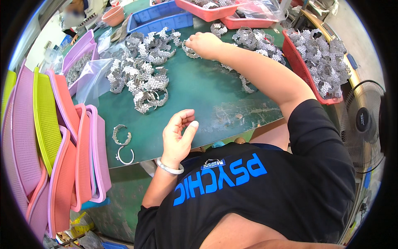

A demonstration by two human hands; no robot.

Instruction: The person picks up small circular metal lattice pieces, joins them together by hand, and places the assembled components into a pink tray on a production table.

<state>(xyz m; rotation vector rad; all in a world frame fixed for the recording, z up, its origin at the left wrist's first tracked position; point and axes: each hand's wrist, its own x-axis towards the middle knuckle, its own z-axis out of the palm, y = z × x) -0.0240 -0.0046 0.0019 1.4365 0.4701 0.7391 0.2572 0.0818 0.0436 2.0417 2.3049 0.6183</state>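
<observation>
Nearest the lens, the person's left hand [178,137] hovered over the green table [207,89] edge, fingers loosely curled and holding nothing, a pale bangle on its wrist. Their right hand [204,44] stretched far across, fingers closed down on a silver sparkly bracelet [191,51] at the rim of the big glittering heap [143,66]. 2 single bracelets [121,135] lay apart near the stacked pink and yellow baskets [62,137]. To lift cleanly, I judged, the fingers should pinch 1 band alone and tease it free, since neighbours looked likely to snag together. A red tray [304,70] of more stood to the right.
</observation>
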